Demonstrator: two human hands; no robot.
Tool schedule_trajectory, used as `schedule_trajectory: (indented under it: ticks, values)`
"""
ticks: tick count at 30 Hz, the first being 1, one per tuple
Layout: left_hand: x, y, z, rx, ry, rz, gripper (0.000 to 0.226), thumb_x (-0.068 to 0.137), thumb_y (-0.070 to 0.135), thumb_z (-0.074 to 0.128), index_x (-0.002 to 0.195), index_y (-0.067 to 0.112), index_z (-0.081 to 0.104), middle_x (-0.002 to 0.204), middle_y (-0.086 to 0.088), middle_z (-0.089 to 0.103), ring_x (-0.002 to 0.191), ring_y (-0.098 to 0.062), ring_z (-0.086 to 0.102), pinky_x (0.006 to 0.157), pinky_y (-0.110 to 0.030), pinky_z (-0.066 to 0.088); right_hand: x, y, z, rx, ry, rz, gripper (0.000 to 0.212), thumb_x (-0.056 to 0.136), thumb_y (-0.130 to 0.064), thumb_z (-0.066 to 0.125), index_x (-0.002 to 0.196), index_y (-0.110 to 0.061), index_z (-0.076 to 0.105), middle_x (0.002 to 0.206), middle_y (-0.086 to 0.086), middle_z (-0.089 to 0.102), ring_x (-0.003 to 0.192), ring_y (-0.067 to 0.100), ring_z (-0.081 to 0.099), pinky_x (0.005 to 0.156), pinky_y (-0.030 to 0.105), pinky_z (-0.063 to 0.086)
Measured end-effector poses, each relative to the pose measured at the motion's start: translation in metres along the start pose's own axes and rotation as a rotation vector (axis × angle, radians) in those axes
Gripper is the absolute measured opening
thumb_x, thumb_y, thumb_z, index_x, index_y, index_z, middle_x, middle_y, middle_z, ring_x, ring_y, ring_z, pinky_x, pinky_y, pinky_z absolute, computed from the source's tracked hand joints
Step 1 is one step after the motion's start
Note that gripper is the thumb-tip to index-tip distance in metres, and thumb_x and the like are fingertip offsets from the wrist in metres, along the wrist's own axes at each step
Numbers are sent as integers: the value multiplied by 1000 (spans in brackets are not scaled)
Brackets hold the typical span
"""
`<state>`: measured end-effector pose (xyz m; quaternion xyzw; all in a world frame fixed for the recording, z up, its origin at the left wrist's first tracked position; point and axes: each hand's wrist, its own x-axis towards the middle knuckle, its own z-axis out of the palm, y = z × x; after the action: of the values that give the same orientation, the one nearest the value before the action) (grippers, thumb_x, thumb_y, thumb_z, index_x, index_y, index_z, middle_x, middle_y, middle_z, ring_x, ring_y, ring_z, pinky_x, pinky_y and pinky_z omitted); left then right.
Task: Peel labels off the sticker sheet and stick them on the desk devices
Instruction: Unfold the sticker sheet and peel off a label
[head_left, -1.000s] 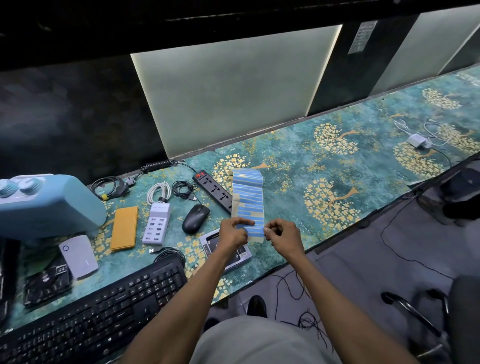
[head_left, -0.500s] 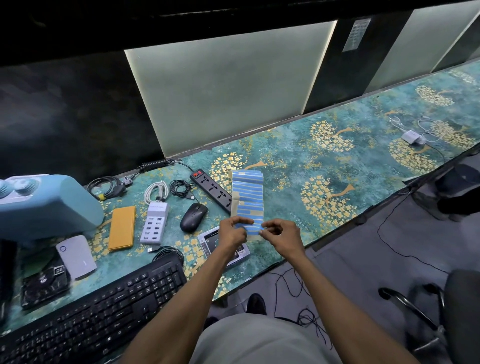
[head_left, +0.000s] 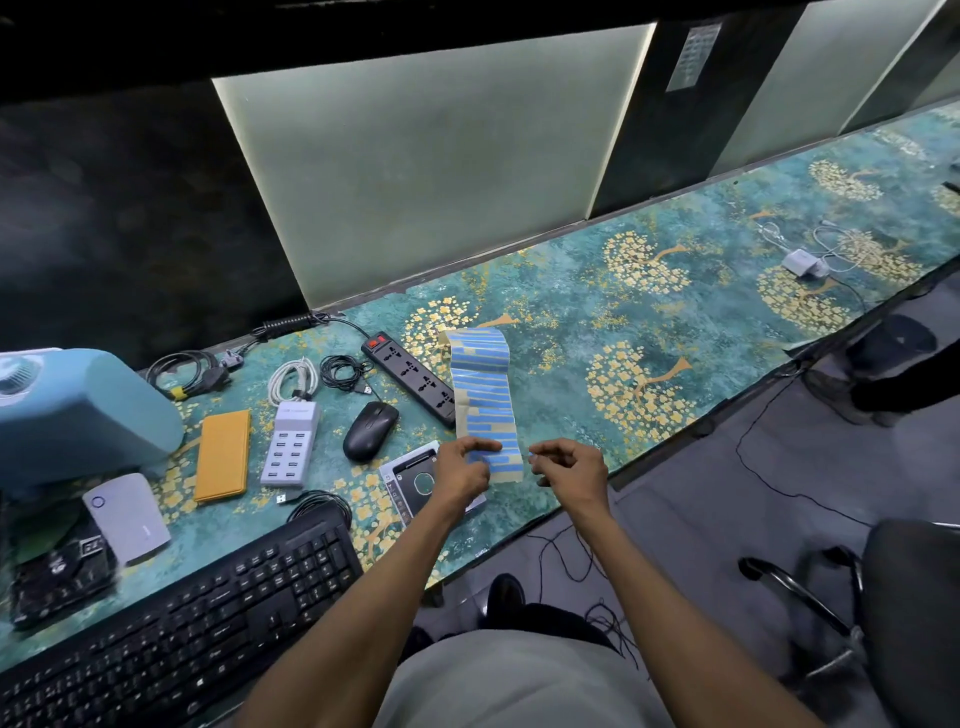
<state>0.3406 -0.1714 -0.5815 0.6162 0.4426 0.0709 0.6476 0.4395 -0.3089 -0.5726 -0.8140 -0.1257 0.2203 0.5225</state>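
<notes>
A long sticker sheet (head_left: 485, 395) with rows of blue labels lies curled on the desk, its far end by the black power strip (head_left: 413, 375). My left hand (head_left: 464, 470) pinches the sheet's near left corner. My right hand (head_left: 571, 466) is just right of the sheet, thumb and forefinger pinched on a small blue label (head_left: 532, 457) that is off the sheet. Desk devices lie to the left: a black mouse (head_left: 370, 430), a white USB hub (head_left: 289, 441), an orange power bank (head_left: 222, 455), a grey drive (head_left: 125, 516) and a flat device (head_left: 415, 480) under my left wrist.
A black keyboard (head_left: 171, 634) fills the near left. A pale blue appliance (head_left: 72, 415) stands at the far left. Coiled cables (head_left: 343, 371) lie behind the devices. A white charger (head_left: 802, 262) sits far right. A chair (head_left: 904, 597) stands beside me; the desk edge (head_left: 649, 462) runs diagonally.
My right hand has drawn away to the right from the sheet's edge with a small blue label pinched in it. My left hand still holds the sheet's near end.
</notes>
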Motion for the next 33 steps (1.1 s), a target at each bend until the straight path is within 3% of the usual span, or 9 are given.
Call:
schedule_trajectory:
  ticks: [5, 7, 10, 12, 16, 21, 25, 29, 33]
  values:
    - [9, -1, 16, 27, -147, -63, 48, 73, -21, 56, 112, 3, 72, 79, -12, 62, 46, -16, 44, 56, -32, 38, 17, 3, -6, 165, -33, 102, 9, 85, 1, 73, 91, 0, 79, 80, 18, 77, 65, 22, 71, 65, 32, 62]
    - [13, 4, 22, 68, -156, -74, 44, 78, -11, 63, 116, 10, 73, 94, -11, 69, 64, -20, 59, 63, -34, 49, 28, 1, -8, 210, -54, 128, 7, 87, -2, 74, 91, 2, 78, 78, 21, 76, 64, 21, 71, 63, 31, 60]
    - [19, 17, 27, 161, 6, -41, 34, 79, 5, 71, 109, 19, 77, 125, -5, 70, 95, -18, 68, 75, -27, 51, 49, -1, -11, 240, -125, 152, 8, 87, -2, 75, 92, 4, 77, 73, 18, 75, 63, 20, 71, 61, 29, 58]
    - [24, 21, 26, 271, 176, 27, 28, 78, 18, 71, 105, 20, 78, 124, -4, 71, 91, -16, 66, 78, -24, 46, 60, -2, -10, 252, -179, 155, 8, 85, 2, 75, 93, 3, 76, 71, 15, 74, 61, 18, 71, 60, 28, 58]
    - [28, 18, 23, 454, 387, 113, 24, 85, 37, 68, 105, 26, 76, 119, -2, 62, 112, -18, 56, 88, -32, 44, 76, -3, 0, 264, -290, 144, 18, 85, 0, 78, 102, -4, 74, 82, 21, 76, 69, 23, 74, 66, 32, 61]
    - [25, 32, 25, 131, 245, 73, 9, 85, 28, 79, 81, 20, 78, 75, 3, 73, 78, -19, 71, 78, -43, 60, 84, -7, 17, 257, -397, 128, 9, 84, 2, 77, 94, 3, 76, 83, 28, 75, 71, 31, 72, 74, 41, 62]
    - [26, 27, 23, 135, 333, 27, 23, 79, 28, 86, 90, 9, 79, 78, -3, 74, 78, -18, 72, 71, -32, 59, 88, -11, 26, 252, -452, 136, 8, 84, 0, 78, 92, 1, 77, 85, 24, 76, 76, 33, 74, 75, 42, 63]
    - [25, 21, 18, 117, 380, 14, 10, 80, 14, 83, 86, 7, 79, 75, -7, 74, 71, -20, 71, 66, -33, 59, 87, -17, 29, 225, -506, 183, 11, 87, -7, 77, 95, 0, 78, 92, 19, 76, 81, 26, 72, 74, 44, 61]
    - [18, 24, 16, 3, 330, -17, 6, 85, 7, 78, 80, 6, 74, 68, -12, 69, 59, -20, 66, 57, -30, 55, 85, -23, 29, 231, -537, 265, 5, 86, -8, 76, 89, -5, 80, 80, 12, 71, 73, 21, 63, 61, 32, 52]
